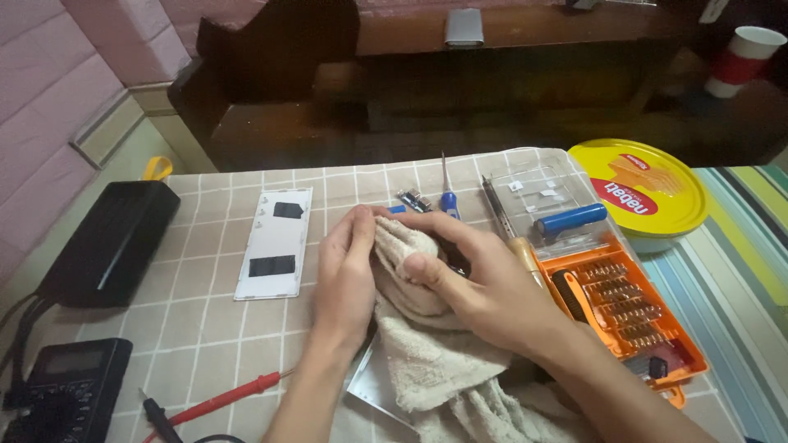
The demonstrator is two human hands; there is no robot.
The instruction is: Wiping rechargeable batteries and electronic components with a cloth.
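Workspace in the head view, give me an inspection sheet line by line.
Surface: table under a beige checked cloth, striped cloth at right.
Job's things: beige towel bunched between both hands, what it wraps is hidden.
Clutter: orange bit set, blue cylindrical cell, blue screwdriver, white panel, yellow round tin.
Grippers: left hand and right hand both grip the towel.
Cables: red probe and black probe by the multimeter.
Surroundings: dark wooden furniture, paper cup.

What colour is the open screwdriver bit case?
Orange, with a clear lid; the bit case shows in the head view.
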